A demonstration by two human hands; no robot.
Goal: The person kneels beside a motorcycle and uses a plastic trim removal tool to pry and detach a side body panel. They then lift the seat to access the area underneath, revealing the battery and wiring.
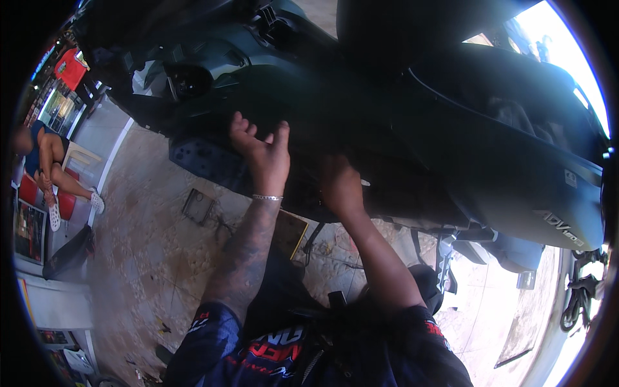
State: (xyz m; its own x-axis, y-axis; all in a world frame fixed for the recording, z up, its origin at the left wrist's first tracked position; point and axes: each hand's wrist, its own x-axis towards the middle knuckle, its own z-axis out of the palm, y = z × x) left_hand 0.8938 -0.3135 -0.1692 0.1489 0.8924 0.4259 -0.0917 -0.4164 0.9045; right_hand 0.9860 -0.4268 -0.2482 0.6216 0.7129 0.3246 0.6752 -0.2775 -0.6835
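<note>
A dark green motor scooter (438,142) stands side-on before me and fills the upper part of the view. My left hand (261,155) is raised by its side panel, palm turned up, with the fingers loosely bent and the thumb apart. Nothing shows in it. Lower on the scooter's flank, my right hand (343,187) is closed, its fingers curled in toward the dark underside. Shadow and blur hide what it grips, if anything. A small pale tip shows just right of that hand. The footboard (209,164) juts out left of my left wrist.
On the stone-patterned floor lie a small dark square tray (198,206) and a yellow-edged flat piece (293,233). A person (48,158) sits at the far left, near a red chair (71,69). The scooter's rear wheel parts (451,258) hang at the right.
</note>
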